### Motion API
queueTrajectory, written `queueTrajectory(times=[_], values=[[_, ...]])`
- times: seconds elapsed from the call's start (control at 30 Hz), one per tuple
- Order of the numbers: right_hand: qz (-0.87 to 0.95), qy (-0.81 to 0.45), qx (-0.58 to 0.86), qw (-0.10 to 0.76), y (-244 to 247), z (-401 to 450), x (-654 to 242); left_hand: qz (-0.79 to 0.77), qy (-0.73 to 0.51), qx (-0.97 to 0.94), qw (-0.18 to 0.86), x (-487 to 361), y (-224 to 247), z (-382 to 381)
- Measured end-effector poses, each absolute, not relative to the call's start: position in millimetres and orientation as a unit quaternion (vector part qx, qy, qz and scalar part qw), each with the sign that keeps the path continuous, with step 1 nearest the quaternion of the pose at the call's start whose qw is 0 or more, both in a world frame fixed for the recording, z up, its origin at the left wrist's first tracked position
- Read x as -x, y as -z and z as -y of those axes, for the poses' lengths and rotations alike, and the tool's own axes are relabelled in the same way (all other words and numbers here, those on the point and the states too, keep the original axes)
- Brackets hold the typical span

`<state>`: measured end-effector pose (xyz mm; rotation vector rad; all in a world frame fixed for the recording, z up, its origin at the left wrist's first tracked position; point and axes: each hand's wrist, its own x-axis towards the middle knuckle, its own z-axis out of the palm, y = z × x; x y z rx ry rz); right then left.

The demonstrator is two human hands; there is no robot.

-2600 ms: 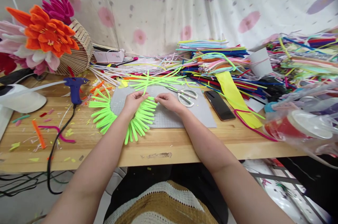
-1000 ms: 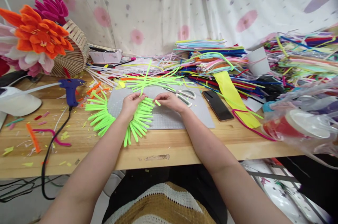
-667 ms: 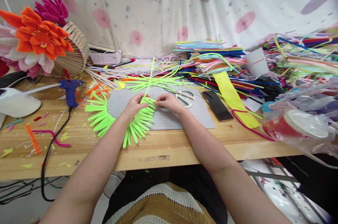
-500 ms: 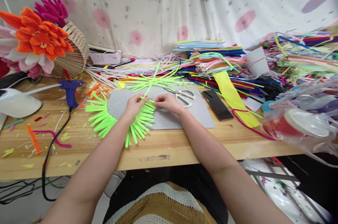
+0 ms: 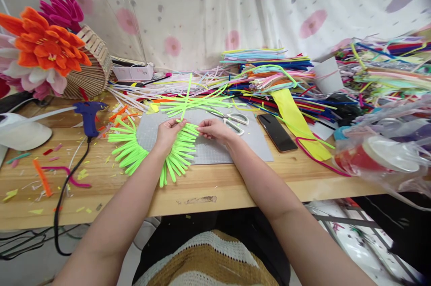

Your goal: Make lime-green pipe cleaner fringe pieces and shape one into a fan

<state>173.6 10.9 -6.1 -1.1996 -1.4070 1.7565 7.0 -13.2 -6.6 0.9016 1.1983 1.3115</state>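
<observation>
Green fringe (image 5: 183,146) is pinched in the left hand (image 5: 169,134); the right hand (image 5: 214,130), curled and pointing left, pinches the fringe's right edge.

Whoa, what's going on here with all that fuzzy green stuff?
Someone is handling a curved green fringe made of fuzzy strips. The left hand pinches its upper right end, where a long green strip sticks up. The right hand has its fingers at the fringe's tips; whether they grip is hard to see. Scissors lie on the grey mat, just beyond that hand.
</observation>
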Motion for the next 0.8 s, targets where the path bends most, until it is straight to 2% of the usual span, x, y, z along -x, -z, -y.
queueTrajectory(times=[0.1, 0.33, 0.8], values=[[0.500, -0.705, 0.425, 0.269, 3.8, -9.9, -175.2, -0.496, -0.566, -0.374, 0.541, -6.7, 4.1, 13.8], [0.492, -0.714, 0.407, 0.286, 6.7, -11.7, -176.5, -0.497, -0.554, -0.374, 0.553, -5.4, 3.1, 14.5], [0.525, -0.633, 0.478, 0.310, 11.2, -8.3, -162.6, -0.528, -0.525, -0.347, 0.571, -1.4, 8.5, 12.1]])
